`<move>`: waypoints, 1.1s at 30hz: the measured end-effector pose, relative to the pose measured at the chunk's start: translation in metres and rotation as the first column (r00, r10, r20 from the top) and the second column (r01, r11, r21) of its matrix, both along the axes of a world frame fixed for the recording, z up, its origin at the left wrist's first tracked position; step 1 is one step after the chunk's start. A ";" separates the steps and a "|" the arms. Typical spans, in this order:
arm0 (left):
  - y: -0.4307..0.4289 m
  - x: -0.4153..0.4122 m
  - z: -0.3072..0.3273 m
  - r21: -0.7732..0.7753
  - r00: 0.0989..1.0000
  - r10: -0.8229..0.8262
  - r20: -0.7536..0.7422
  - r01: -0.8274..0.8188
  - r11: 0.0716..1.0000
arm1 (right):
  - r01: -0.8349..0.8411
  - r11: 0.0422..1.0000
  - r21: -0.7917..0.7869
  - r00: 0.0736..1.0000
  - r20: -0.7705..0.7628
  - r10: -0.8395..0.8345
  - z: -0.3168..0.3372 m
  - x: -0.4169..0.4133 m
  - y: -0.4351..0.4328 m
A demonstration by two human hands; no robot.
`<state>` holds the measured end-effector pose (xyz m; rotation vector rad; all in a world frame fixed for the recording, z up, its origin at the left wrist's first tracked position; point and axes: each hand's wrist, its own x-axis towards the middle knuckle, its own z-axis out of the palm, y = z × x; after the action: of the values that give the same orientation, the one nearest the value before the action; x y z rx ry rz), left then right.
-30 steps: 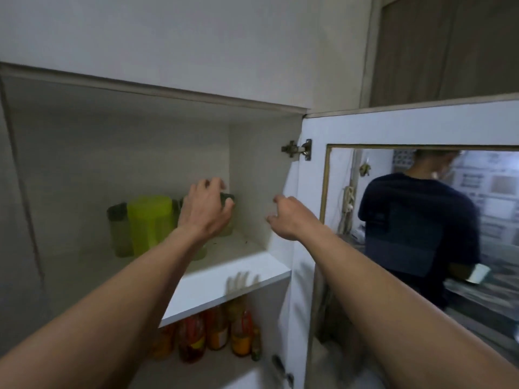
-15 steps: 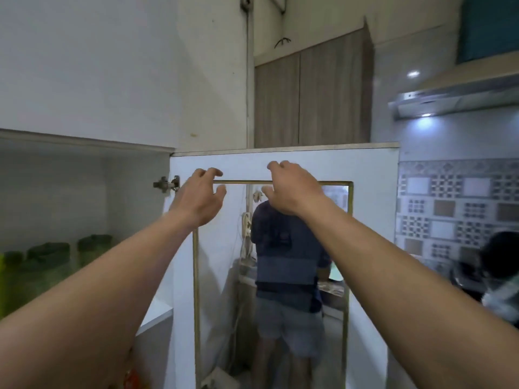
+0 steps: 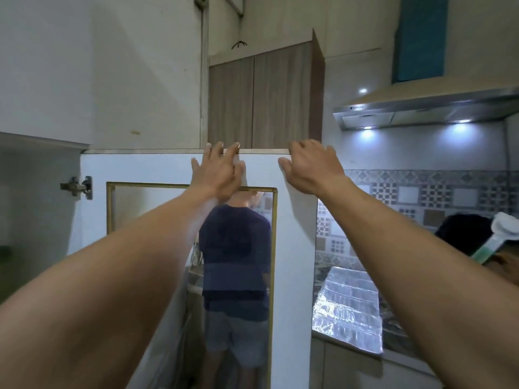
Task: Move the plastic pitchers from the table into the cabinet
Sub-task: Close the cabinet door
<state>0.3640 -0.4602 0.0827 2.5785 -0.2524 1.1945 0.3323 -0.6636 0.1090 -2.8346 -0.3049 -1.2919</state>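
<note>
The white cabinet door (image 3: 157,169) stands swung open in front of me, with a gold-framed glass panel (image 3: 157,209) in it. My left hand (image 3: 219,171) lies on the door's upper part, fingertips hooked over its top edge. My right hand (image 3: 311,168) grips the door's top right corner, fingers curled over the edge. The cabinet's inside (image 3: 31,209) shows at the far left. Only a dark green sliver of a plastic pitcher (image 3: 3,252) is visible there at the frame's edge; the other pitchers are out of view.
A metal hinge (image 3: 75,187) joins door and cabinet. A person in a dark shirt (image 3: 236,248) shows in the glass panel. Another person's head (image 3: 463,234) is at the right, by a foil-covered counter (image 3: 348,304). A range hood (image 3: 421,110) hangs above.
My left hand has left the pitchers on the shelf. Both hands moved right and up to the door's top edge, and my view swung right, away from the shelf.
</note>
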 end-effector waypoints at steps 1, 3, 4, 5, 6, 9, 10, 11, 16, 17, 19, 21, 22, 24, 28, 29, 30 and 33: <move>-0.005 0.004 0.001 0.001 1.000 -0.004 0.001 0.004 1.000 | -0.009 1.000 0.009 1.000 -0.008 0.009 -0.002 0.003 -0.004; -0.014 0.011 0.002 -0.001 1.000 0.004 0.021 -0.004 1.000 | -0.040 0.999 0.010 0.999 0.001 0.040 -0.004 0.007 -0.011; -0.012 0.012 0.001 -0.001 0.999 0.018 0.027 -0.018 1.000 | -0.060 0.998 0.007 0.998 0.008 0.060 -0.005 0.008 -0.009; -0.013 0.013 0.000 0.001 0.999 0.024 0.029 -0.024 1.000 | -0.072 0.997 0.012 0.997 0.011 0.072 -0.006 0.009 -0.011; -0.015 0.013 0.000 0.003 0.999 0.024 0.025 -0.024 1.000 | -0.083 0.996 0.021 0.996 0.014 0.083 -0.005 0.010 -0.014; -0.016 0.008 0.001 0.012 1.000 0.018 0.016 -0.018 1.000 | -0.115 0.992 0.042 0.993 0.033 0.114 -0.006 0.010 -0.015; -0.015 0.004 0.001 0.011 1.000 0.019 0.013 -0.019 1.000 | -0.122 0.992 0.045 0.992 0.037 0.120 -0.006 0.007 -0.014; -0.014 0.001 0.002 0.009 1.000 0.021 0.010 -0.022 1.000 | -0.127 0.991 0.046 0.991 0.037 0.126 -0.005 0.004 -0.014; -0.010 -0.026 0.006 0.035 0.999 0.032 -0.034 -0.031 0.999 | -0.153 0.988 0.032 0.988 0.026 0.152 0.001 -0.019 -0.011; -0.009 -0.033 0.007 0.035 0.999 0.031 -0.045 -0.030 0.999 | -0.156 0.987 0.024 0.987 0.026 0.155 0.003 -0.026 -0.010; -0.008 -0.055 0.010 0.033 0.997 0.035 -0.071 -0.033 0.999 | -0.166 0.986 0.004 0.986 0.017 0.166 0.006 -0.047 -0.007; -0.005 -0.074 0.012 0.012 0.993 0.037 -0.108 -0.035 0.999 | -0.179 0.984 -0.010 0.984 -0.001 0.179 0.009 -0.068 -0.002; -0.003 -0.083 0.013 0.007 0.991 0.036 -0.129 -0.036 0.999 | -0.183 0.983 -0.010 0.983 -0.007 0.183 0.011 -0.080 0.002; 0.004 -0.102 0.014 0.014 0.985 0.024 -0.168 -0.022 1.000 | -0.187 0.982 -0.010 0.982 -0.036 0.186 0.016 -0.107 0.010; 0.015 -0.151 0.012 0.007 0.985 -0.013 -0.171 0.015 1.000 | -0.229 0.973 0.005 0.967 -0.112 0.228 0.023 -0.156 0.028; 0.016 -0.165 0.011 0.010 0.986 -0.015 -0.166 0.017 1.000 | -0.246 0.969 0.021 0.961 -0.121 0.247 0.023 -0.167 0.033; 0.019 -0.177 0.010 0.010 0.987 -0.018 -0.157 0.020 1.000 | -0.267 0.963 0.038 0.954 -0.133 0.270 0.024 -0.179 0.039; 0.035 -0.221 0.009 0.032 0.990 0.027 -0.138 -0.023 0.999 | -0.355 0.929 0.105 0.911 -0.184 0.369 0.030 -0.219 0.059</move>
<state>0.1426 -0.4253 0.0922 2.6834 -0.2103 1.0218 0.1132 -0.6043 0.1385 -2.6481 -0.7241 -0.9170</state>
